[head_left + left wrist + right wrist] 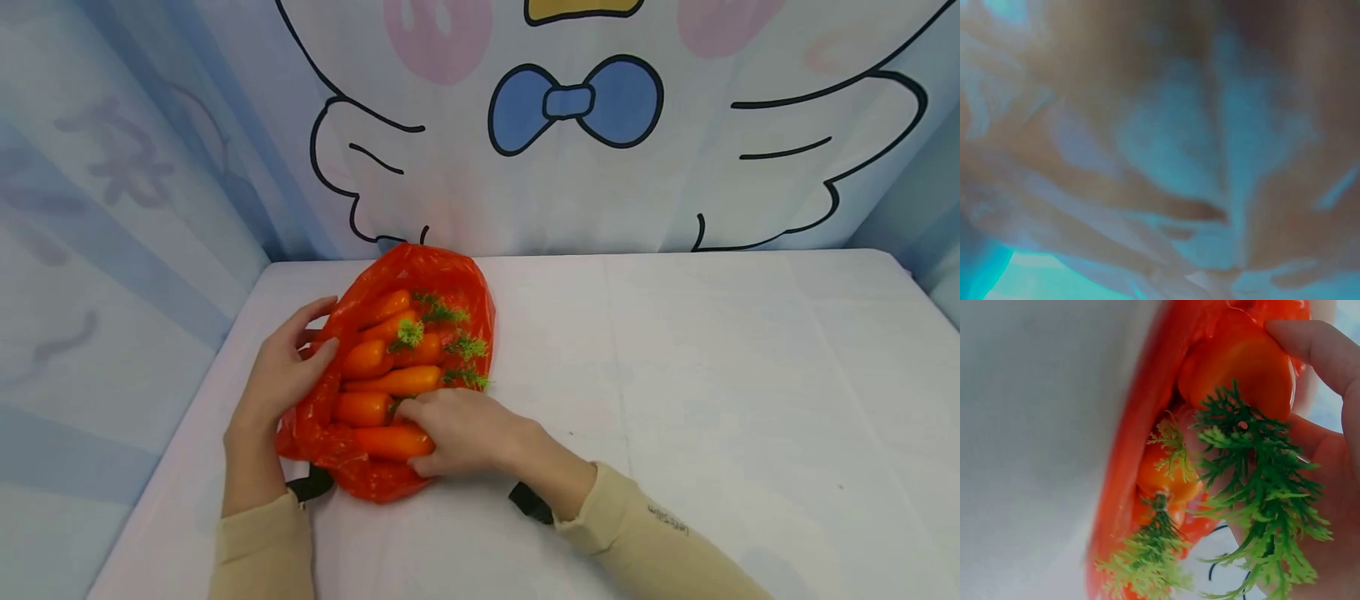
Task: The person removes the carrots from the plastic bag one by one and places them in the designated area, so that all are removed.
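A red plastic bag (378, 487) lies at the left of the table, its mouth spread to show several orange carrots (405, 381) with green feathery tops (467, 346). My left hand (288, 367) holds the bag's left side, thumb and fingers bent around the plastic. At the bag's near right, my right hand (468, 429) grips the nearest carrot (393, 442) by its leafy end. Seen from the right wrist, the thumb presses this carrot's orange body (1244, 362), and its green leaves (1266, 494) hang over the palm. The left wrist view is mostly blurred folds of plastic (1172, 137).
The table (712, 400) has a white cloth and stretches away to the right. Behind it hangs a curtain (675, 192) with a cartoon figure and blue bow tie. Another pale blue curtain (97, 250) runs along the left. Dark straps (532, 502) show at both wrists.
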`<state>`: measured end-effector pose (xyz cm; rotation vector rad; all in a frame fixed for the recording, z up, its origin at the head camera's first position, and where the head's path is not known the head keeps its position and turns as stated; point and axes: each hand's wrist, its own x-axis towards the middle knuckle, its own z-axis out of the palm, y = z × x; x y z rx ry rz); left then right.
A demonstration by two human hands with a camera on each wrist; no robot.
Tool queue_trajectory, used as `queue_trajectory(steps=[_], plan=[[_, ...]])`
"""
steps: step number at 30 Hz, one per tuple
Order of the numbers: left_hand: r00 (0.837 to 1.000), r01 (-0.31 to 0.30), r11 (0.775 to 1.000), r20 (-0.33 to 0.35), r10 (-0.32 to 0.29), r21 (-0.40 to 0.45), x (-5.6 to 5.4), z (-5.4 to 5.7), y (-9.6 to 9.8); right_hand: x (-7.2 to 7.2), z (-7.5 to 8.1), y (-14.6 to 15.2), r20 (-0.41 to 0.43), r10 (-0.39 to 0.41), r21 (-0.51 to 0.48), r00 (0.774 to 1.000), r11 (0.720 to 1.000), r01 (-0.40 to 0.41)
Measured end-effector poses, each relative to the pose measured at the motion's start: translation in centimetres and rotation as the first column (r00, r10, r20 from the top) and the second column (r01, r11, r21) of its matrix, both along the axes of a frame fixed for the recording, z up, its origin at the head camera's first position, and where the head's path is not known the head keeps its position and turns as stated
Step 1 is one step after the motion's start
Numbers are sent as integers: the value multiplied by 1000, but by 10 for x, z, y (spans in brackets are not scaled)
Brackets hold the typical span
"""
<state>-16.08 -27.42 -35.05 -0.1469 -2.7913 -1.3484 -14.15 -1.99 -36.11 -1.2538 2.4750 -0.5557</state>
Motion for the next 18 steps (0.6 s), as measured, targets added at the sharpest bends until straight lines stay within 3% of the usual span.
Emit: queue_trajectory(steps=[9, 18], plan=[[1000, -11, 1000, 10, 11, -1, 0, -1, 0, -4, 13, 11, 7, -27, -35, 1000, 999, 27], [1000, -2, 1000, 11, 2, 14, 0, -2, -1, -13, 30, 31, 77, -89, -91, 993, 991, 96]])
